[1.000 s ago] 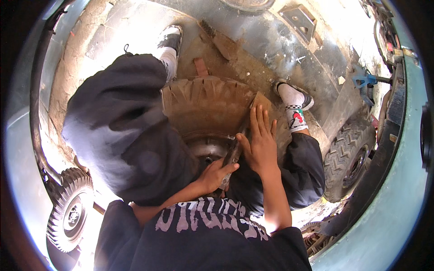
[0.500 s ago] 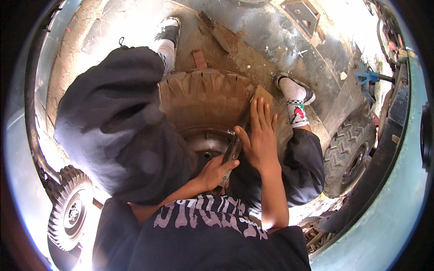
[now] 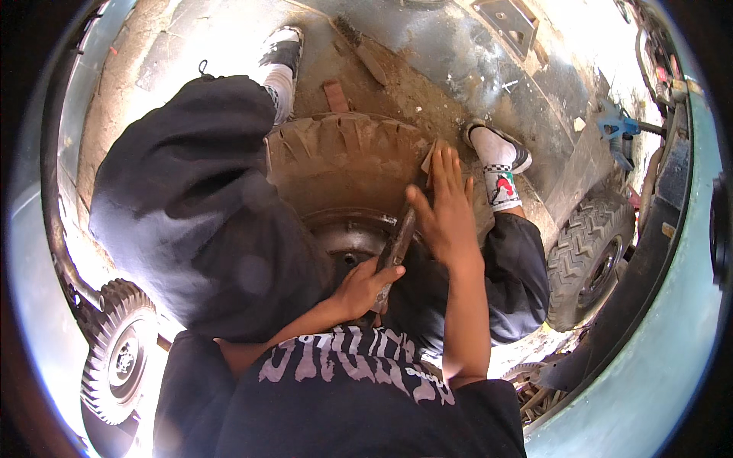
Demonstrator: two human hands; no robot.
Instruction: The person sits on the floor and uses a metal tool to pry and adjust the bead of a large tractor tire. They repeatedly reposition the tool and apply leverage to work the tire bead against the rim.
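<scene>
On the far left is a small wheel (image 3: pixel 122 359). A big dusty tire (image 3: pixel 336 164) sits between the person's legs, with a red block (image 3: pixel 336 97) just past it. The left hand (image 3: pixel 359 291) has its grip wrapped around a dark bar (image 3: pixel 398 246), which slants up in front of the tire. Next, a tan piece (image 3: pixel 428 157) is by the right hand (image 3: pixel 447 217). That hand's grip is spread, with straight fingers and the thumb out; I can't tell if it touches the tan piece. Further right is a chunky wheel (image 3: pixel 588 263).
</scene>
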